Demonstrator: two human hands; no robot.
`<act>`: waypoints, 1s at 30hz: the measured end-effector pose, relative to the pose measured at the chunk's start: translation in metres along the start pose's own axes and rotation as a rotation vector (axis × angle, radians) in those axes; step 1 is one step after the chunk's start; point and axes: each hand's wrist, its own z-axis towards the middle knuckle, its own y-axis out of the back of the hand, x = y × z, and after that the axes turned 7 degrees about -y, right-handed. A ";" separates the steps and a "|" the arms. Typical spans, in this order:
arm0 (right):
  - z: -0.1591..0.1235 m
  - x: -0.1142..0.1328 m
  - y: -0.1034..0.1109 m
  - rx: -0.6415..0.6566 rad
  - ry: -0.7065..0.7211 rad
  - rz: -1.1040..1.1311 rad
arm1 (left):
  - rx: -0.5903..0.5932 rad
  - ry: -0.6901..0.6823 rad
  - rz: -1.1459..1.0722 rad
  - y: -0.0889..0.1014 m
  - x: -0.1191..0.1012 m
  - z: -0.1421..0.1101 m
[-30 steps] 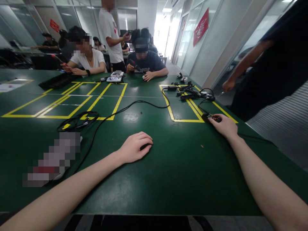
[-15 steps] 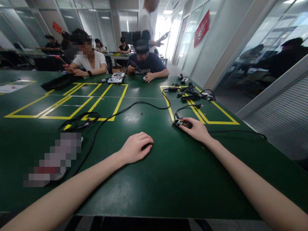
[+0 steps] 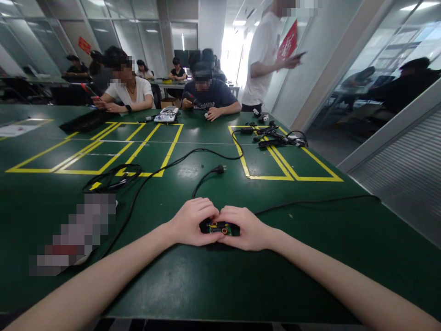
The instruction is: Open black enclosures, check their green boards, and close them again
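Note:
Both hands are curled round an opened black power adapter (image 3: pixel 222 230) at the near middle of the table. Its bare circuit board faces up, with copper coils and coloured wires showing. My left hand (image 3: pixel 193 221) grips its left end, thumb in front and fingers behind. The opposite end is held by my right hand (image 3: pixel 250 227) in the same way, and the fingertips of the two hands meet. A short black cord with a plug (image 3: pixel 220 169) runs out beyond my left hand. Another black cable (image 3: pixel 317 201) stretches off to the right. My fingers cover the adapter's ends.
Yellow tape marks rectangles on the green table (image 3: pixel 165 285). A coiled black cable (image 3: pixel 112 178) lies left, above a pixelated item (image 3: pixel 82 230). Cables and adapters (image 3: pixel 275 137) are heaped at the far right. A white device (image 3: pixel 167 115) sits near two seated people; another person stands behind.
My right hand has brought the opened adapter leftward and nearer, its cords trailing along. My left hand, curled on the table before, now grips it too. The standing person has moved right.

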 end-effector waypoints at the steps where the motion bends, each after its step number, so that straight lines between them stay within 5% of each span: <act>1: 0.000 0.003 -0.002 0.007 0.015 0.017 | 0.004 -0.006 -0.017 0.000 0.000 0.000; 14: 0.001 -0.002 -0.003 -0.313 -0.065 -0.005 | 0.092 0.105 0.100 0.005 0.007 -0.001; 24: 0.001 -0.004 0.000 -0.275 -0.125 0.041 | 0.035 0.120 0.131 0.005 0.009 -0.002; 30: 0.000 -0.007 0.000 -0.296 -0.152 0.026 | 0.101 0.172 0.150 0.002 0.015 -0.006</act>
